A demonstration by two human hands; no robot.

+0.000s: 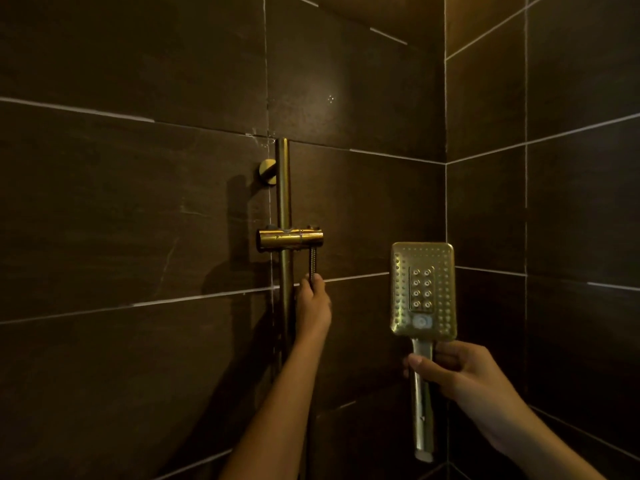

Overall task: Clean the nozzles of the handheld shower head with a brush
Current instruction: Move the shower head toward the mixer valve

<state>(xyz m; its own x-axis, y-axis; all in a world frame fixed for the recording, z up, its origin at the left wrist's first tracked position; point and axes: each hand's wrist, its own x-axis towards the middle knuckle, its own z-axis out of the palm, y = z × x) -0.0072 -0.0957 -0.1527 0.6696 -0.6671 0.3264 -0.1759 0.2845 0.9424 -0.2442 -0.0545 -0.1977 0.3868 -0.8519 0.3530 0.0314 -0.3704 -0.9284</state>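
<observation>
Against the dark tiled wall, my right hand point(464, 372) curls round the handle of the shower head point(441, 268) and holds it upright, well right of the rail point(283, 188), with the nozzles point(421, 288) facing me so I can get at them. My left hand point(311, 303) pinches the hose point(313, 259) just below the holder point(290, 239), fingers curled on it, probably to steady it. I see no brush.
</observation>
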